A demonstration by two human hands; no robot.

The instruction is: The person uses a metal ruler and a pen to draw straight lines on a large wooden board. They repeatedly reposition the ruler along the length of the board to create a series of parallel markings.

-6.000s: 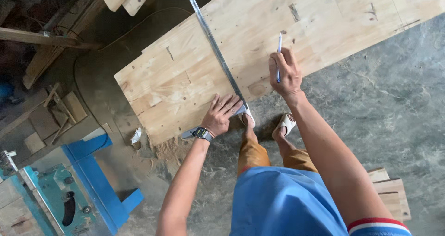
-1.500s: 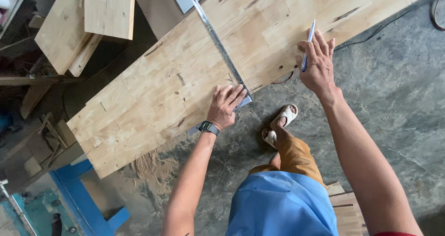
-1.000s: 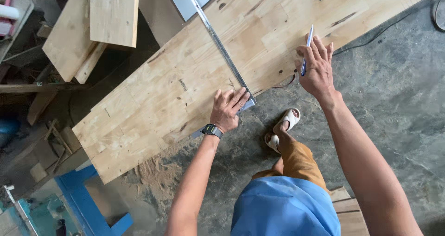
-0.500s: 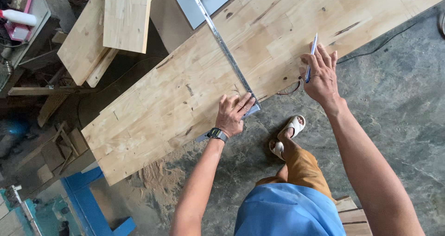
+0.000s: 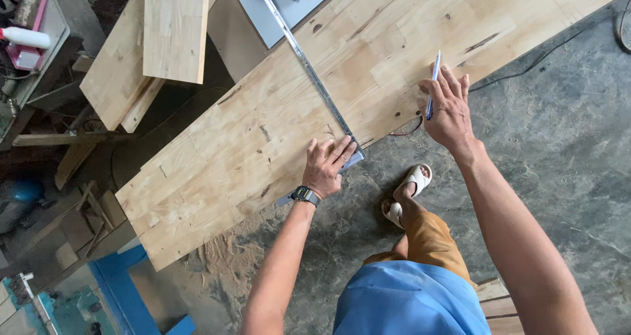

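Note:
A long pale wooden board (image 5: 263, 138) lies across the view, its near edge by my feet. A metal square ruler (image 5: 299, 52) runs over it from the far side to the near edge. My left hand (image 5: 327, 164), a dark watch on its wrist, presses flat on the ruler's near end at the board's edge. My right hand (image 5: 448, 108) rests on the board's near edge further right and holds a blue-and-white pen (image 5: 432, 82) upright between the fingers.
Shorter planks (image 5: 174, 26) are stacked at the upper left, over a dark bench. A blue machine stand (image 5: 131, 289) sits at the lower left, with sawdust on the grey concrete floor (image 5: 565, 151). A cable (image 5: 526, 62) runs under the board's right part.
The view has shifted, so the board and hands sit lower and further right in frame. Both hands keep their hold and places on the ruler and pen.

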